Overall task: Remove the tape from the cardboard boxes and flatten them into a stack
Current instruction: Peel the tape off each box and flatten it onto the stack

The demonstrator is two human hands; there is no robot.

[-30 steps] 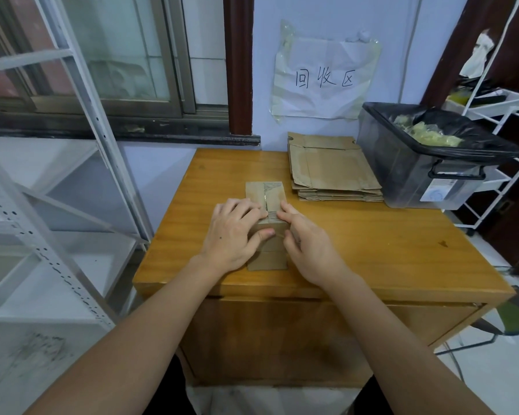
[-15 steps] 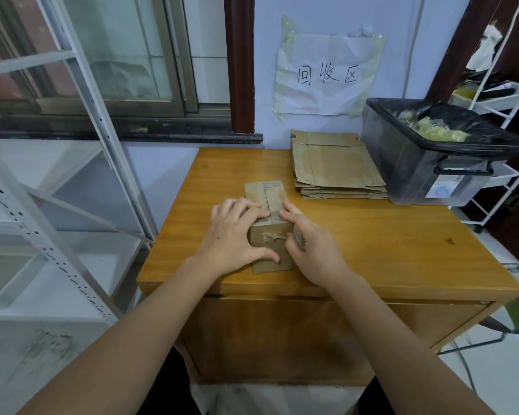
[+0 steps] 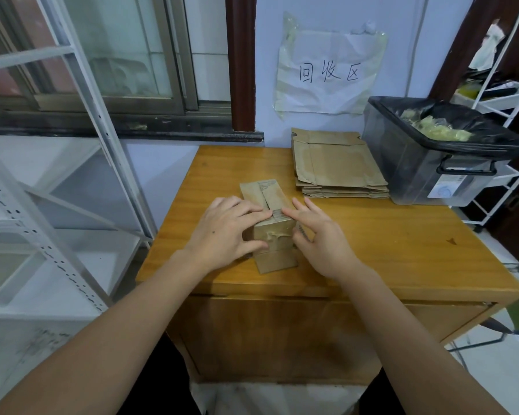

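A small brown cardboard box lies lengthwise on the wooden table, with tape along its top seam and a wrinkled tape patch on its near face. My left hand grips it from the left, fingers over the top and thumb on the near face. My right hand is at its right side. The index fingertip rests on the top seam and the thumb presses the near right edge, while the other fingers spread out. A stack of flattened boxes lies at the table's back.
A dark bin lined with a black bag, holding crumpled tape, stands at the back right of the table. A white metal shelf frame stands to the left and a white wire rack to the right. A paper sign hangs on the wall.
The box has turned slightly and more of its near face shows. My left thumb has slid down onto that face. My right hand's fingers have spread away from the box.
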